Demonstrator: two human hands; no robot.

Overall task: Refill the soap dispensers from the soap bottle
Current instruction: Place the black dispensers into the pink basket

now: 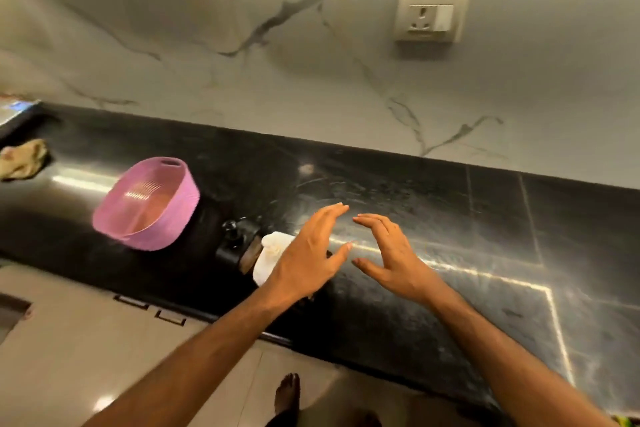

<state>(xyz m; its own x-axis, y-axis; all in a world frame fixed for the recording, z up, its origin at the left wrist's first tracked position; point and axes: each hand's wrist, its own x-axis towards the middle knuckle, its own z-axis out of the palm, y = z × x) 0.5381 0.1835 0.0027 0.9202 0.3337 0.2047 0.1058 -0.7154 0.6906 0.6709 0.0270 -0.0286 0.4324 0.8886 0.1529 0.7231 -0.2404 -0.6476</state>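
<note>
A black pump dispenser point(235, 246) stands on the black stone counter point(450, 218), near its front edge. A white dispenser point(269, 255) stands right beside it, partly hidden behind my left hand point(304, 260). My left hand hovers over the counter just right of the white dispenser, fingers spread, holding nothing. My right hand point(391, 256) is a little to the right, facing the left one, fingers apart and empty. No soap bottle shows in view.
A pink plastic colander point(149, 204) sits tilted on the counter to the left. A crumpled cloth point(24, 159) lies at the far left. A wall socket point(431, 14) is on the marble backsplash. My bare foot point(287, 395) is on the tiled floor below.
</note>
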